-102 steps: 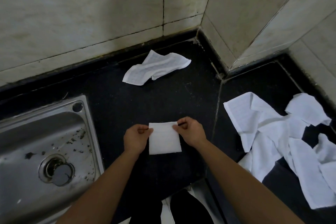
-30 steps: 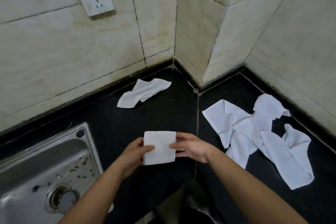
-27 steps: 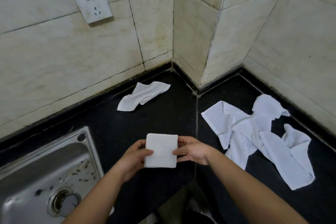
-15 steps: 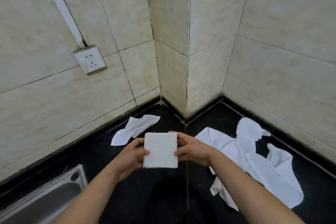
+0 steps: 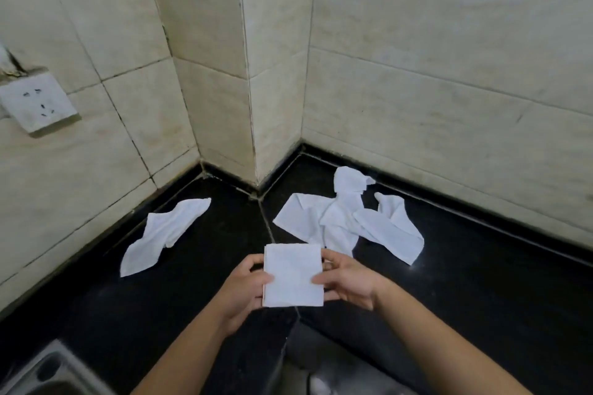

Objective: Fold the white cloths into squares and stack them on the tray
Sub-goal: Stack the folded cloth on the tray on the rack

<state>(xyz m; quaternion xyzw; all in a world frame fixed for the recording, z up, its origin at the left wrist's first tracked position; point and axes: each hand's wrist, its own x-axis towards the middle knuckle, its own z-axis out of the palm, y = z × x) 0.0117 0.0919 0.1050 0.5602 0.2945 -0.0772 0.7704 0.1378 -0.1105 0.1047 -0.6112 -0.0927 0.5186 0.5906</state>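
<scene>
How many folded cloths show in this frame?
1: the folded cloth, held between the left hand and right hand over the counter. The loose cloth and the pile are unfolded; no tray shows, so others may be hidden.

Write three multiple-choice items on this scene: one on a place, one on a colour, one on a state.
1. Where does the single loose cloth lie?
A. in a sink
B. on the counter, left of the folded cloth
C. on a tray

2. What colour is the counter?
A. black
B. white
C. brown

3. How is the folded cloth held?
A. it lies alone on the counter
B. one hand alone pinches it
C. both hands hold its sides

Answers:
1 B, it lies crumpled on the counter, left of the folded cloth.
2 A, the surface is black all round the cloths.
3 C, the left hand and the right hand each grip one side edge.
</scene>
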